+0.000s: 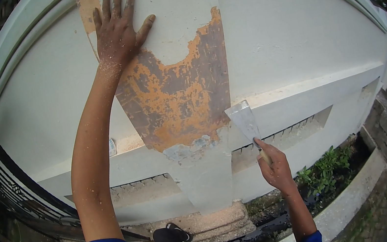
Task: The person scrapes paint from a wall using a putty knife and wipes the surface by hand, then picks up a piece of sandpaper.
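My left hand (118,36) lies flat with spread fingers against the upper part of a wall pillar (177,4). Pale dust speckles that wrist and forearm. My right hand (275,166) grips the handle of a putty knife (244,120), its wide metal blade pointing up and left. The blade's corner is close to the pillar's right edge; whether it touches cannot be made out. Between the hands, white paint is gone from a large patch (178,98), leaving orange and grey-brown showing. Rough grey bits (190,148) mark the patch's lower end.
A ledge (288,90) dusted with flakes runs along the white wall. Slotted openings (282,138) sit below it. A dark metal fence (11,181) stands at left. Low down are a dusty step (218,224), my sandalled foot (179,232), a dark ditch and green plants (327,171).
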`<act>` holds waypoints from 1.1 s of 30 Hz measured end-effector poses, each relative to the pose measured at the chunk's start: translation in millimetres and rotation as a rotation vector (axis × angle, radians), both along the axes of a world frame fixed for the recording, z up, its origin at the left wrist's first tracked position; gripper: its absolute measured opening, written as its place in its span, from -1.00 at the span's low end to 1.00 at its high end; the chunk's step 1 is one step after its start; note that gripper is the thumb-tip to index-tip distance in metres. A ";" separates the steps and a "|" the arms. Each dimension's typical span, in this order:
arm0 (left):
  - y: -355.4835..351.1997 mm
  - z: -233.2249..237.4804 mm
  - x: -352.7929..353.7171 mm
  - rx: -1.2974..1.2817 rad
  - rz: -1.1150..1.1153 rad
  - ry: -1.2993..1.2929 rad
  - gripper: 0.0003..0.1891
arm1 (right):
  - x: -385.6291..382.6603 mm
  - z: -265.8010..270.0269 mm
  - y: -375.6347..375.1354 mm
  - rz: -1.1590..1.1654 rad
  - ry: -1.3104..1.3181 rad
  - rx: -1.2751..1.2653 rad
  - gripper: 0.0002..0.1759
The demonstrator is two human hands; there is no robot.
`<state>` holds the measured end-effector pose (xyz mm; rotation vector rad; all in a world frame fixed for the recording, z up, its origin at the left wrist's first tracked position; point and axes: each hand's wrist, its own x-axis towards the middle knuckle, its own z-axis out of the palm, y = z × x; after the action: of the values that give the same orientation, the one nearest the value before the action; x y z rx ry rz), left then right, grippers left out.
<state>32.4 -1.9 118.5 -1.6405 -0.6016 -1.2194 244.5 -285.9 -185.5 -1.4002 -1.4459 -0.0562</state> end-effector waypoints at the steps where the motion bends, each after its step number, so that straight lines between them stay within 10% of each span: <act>1: 8.1 -6.4 -1.4 0.049 -0.043 -0.005 -0.20 | -8.0 24.4 8.0 0.003 -0.061 0.039 -0.40; 7: 14.8 -33.2 -1.9 0.038 -0.043 -0.052 -0.22 | -45.2 93.8 49.3 -0.178 -0.231 0.125 -0.42; 33: 2.6 -48.3 -6.8 -0.057 -0.031 0.008 -0.31 | -77.6 96.7 72.2 -0.412 -0.220 0.108 -0.50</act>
<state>25.6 0.7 70.2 -1.7075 -0.6126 -1.2276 166.9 -213.7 -88.8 -1.6187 -1.2855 -0.5576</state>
